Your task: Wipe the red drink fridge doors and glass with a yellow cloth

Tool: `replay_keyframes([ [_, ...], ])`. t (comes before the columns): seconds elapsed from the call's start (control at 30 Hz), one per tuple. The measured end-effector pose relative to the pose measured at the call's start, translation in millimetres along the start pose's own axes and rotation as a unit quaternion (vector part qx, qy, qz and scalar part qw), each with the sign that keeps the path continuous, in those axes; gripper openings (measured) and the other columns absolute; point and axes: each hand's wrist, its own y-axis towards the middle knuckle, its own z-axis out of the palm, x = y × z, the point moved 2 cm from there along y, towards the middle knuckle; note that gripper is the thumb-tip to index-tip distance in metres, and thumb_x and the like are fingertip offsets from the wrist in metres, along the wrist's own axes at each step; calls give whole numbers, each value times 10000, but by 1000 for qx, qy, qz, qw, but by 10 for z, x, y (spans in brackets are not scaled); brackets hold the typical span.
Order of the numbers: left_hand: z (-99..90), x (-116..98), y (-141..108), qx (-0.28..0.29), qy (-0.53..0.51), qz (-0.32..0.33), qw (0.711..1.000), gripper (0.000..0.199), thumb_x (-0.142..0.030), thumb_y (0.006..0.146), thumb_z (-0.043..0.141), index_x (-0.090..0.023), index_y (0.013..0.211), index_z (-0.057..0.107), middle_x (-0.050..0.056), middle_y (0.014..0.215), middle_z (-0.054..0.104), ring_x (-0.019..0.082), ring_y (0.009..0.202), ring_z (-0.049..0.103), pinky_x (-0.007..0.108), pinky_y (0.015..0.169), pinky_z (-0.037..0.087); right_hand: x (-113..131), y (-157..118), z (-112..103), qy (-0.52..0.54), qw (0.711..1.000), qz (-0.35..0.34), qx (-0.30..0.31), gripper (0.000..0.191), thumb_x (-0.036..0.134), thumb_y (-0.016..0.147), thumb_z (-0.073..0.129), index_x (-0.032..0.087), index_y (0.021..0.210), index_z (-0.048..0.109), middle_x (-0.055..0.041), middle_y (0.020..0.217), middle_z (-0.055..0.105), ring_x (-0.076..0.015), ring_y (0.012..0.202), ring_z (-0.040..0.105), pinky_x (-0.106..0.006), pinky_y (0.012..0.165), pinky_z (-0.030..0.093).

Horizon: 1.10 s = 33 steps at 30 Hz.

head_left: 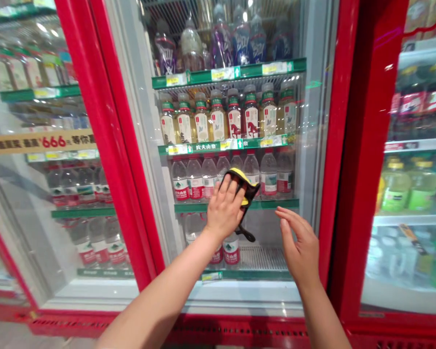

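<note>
A black and yellow cleaning cloth (252, 190) is pressed against the glass door (272, 228) of a drinks fridge. My left hand (225, 206) lies over it with fingers stretched, holding it to the pane; the palm and fingers hide part of it. From the cloth's lower end hangs a black loop (247, 234). To the right, my right hand (301, 245) is raised close to the glass, fingers extended and thumb apart, with nothing in it. Whether it touches the pane I cannot tell.
Behind the glass stand shelves of tea bottles (218, 121), water bottles (269, 174) and dark sports drinks (221, 43). Red door frames (343, 145) border the pane. Another fridge section with a yellow banner (39, 141) stands left; bottled drinks (409, 182) fill a cooler at right.
</note>
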Motion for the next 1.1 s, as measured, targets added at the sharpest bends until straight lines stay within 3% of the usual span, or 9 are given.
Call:
replay_keyframes([
  [0.13,62,57,-610,-19,15,-85,996,616,-230,826,676,-186,1422,526,183,1580,434,344,1558,186,593,1240,255,37,-32,117,-55,993,-76,65,340,287,1000,463,282,1275,663,-80,1386,647,-265,1378,525,-532,1114,454],
  [0.2,156,-94,-870,-5,7,-32,999,617,-252,782,723,-184,1376,567,180,1533,495,350,1556,196,607,1256,203,64,-62,173,-62,990,-91,85,374,259,999,460,297,1331,628,-79,1451,595,-271,1442,455,-555,1141,432],
  [0.37,191,-193,-621,34,-10,86,996,614,-289,854,660,-242,1448,511,110,1552,494,276,1541,276,549,1288,130,87,-148,288,-73,987,-112,92,440,230,1004,460,323,1424,552,-91,1510,534,-284,1484,394,-591,1162,404],
  [0.5,6,238,-404,1,10,-38,999,609,-268,870,648,-218,1458,498,140,1572,462,311,1553,226,562,1260,225,83,-206,389,-91,977,-136,138,580,168,999,432,345,1549,383,-85,1601,425,-290,1539,277,-640,1196,332],
  [0.63,0,336,-907,-22,36,-155,987,659,-235,844,673,-166,1468,474,202,1588,414,353,1559,173,604,1226,275,148,-273,490,-100,961,-169,194,681,126,981,423,347,1602,254,-78,1654,324,-289,1562,187,-636,1205,324],
  [0.73,126,131,-1234,7,20,-42,999,559,-281,813,714,-195,1351,591,167,1484,551,349,1534,269,616,1257,173,218,-317,542,-95,957,-183,205,697,131,981,428,349,1610,222,-76,1653,324,-286,1561,186,-631,1205,330],
  [0.87,132,161,-1151,19,-12,140,990,473,-332,862,669,-254,1325,614,82,1441,608,256,1516,335,529,1293,70,250,-343,575,-88,957,-194,197,683,150,996,434,364,1608,220,-71,1647,338,-286,1557,205,-637,1201,333],
  [1.0,-47,610,-1040,13,10,12,1000,484,-279,868,669,-245,1346,599,104,1499,553,289,1540,274,552,1265,206,230,-354,599,-96,958,-192,192,657,152,997,456,334,1599,265,-101,1637,356,-307,1554,205,-650,1189,345],
  [1.1,-89,750,-1311,8,36,-121,992,542,-203,846,671,-196,1379,572,165,1534,500,340,1555,200,607,1228,273,259,-375,624,-95,959,-192,188,632,166,997,477,322,1584,304,-113,1630,368,-316,1548,224,-640,1182,368],
])
